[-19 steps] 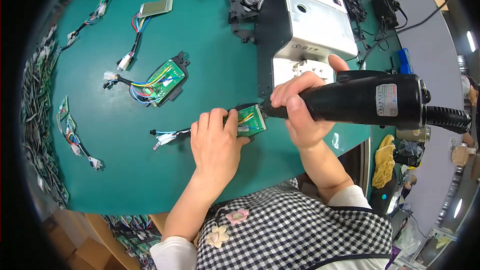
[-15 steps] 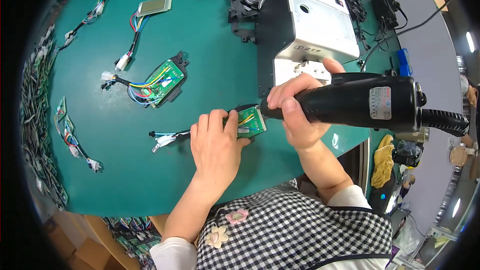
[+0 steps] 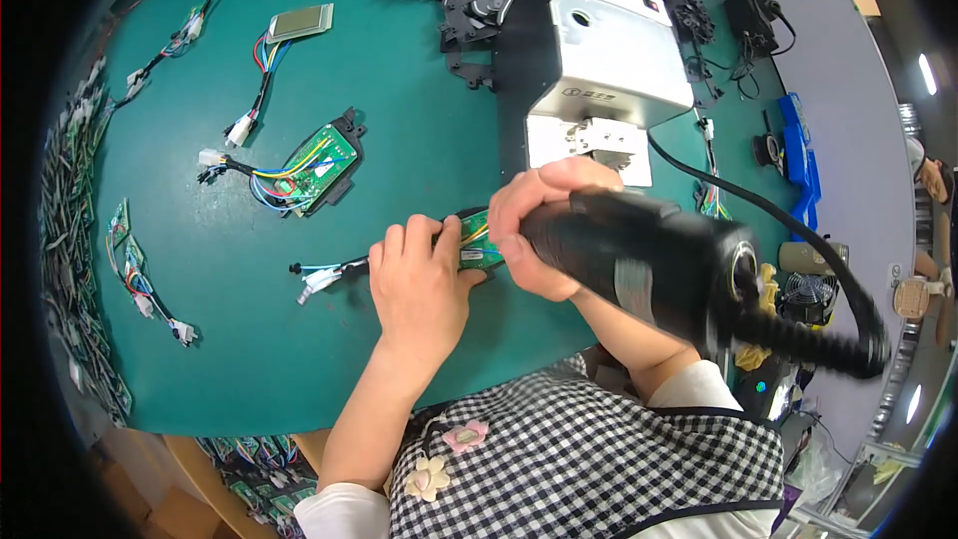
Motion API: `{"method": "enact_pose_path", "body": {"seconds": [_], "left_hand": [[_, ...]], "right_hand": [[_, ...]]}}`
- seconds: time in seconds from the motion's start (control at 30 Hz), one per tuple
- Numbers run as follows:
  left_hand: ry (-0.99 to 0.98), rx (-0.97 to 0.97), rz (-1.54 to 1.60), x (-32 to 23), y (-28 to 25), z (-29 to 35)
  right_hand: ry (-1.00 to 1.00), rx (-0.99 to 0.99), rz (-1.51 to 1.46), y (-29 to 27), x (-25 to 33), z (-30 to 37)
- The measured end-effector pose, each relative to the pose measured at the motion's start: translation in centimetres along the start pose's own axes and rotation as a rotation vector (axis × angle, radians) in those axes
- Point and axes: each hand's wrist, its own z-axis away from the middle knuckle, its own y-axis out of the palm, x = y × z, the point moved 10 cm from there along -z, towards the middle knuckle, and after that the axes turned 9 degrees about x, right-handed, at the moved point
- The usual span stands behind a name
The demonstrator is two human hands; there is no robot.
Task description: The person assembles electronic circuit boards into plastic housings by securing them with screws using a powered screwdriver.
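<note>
My left hand presses a green circuit board to the table, its fingers over the board's left part and its thumb along the near edge. Wires with white and black plugs trail from the board to the left. My right hand is wrapped around a black electric screwdriver, smeared by motion. Its front end is hidden by my hand at the board's right side, so I cannot tell whether the tip touches. Farther left lies another wired board on a black frame.
A silver-and-black machine box stands beyond my right hand. A small display with wires lies at the far left, a wired board nearer. Piled boards line the left edge; black frames heap at the back. The screwdriver's cable loops right.
The screwdriver's rear end has swung toward me and leftward, and my right hand has shifted slightly left over the board. My left hand keeps its hold. The whole view has shifted a little.
</note>
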Motion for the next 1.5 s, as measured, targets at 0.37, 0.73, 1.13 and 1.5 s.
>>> {"method": "enact_pose_path", "body": {"seconds": [0.37,0.73,1.13,1.5], "left_hand": [[0.057,0.091,0.078,-1.2,1.0,1.0],[0.085,0.117,0.079,-0.9,0.9,1.3],[0.051,0.116,0.12,-0.8,0.9,1.0],[0.107,0.077,0.03,-1.7,0.3,1.0]], "right_hand": [[-0.066,-0.53,0.214,-10.4,6.0,-0.4],[0.132,-0.473,-0.001,-5.1,3.5,3.8],[0.358,-0.041,-0.105,-1.4,-0.1,3.7],[-0.087,-0.268,0.015,-6.3,5.6,2.0]]}}
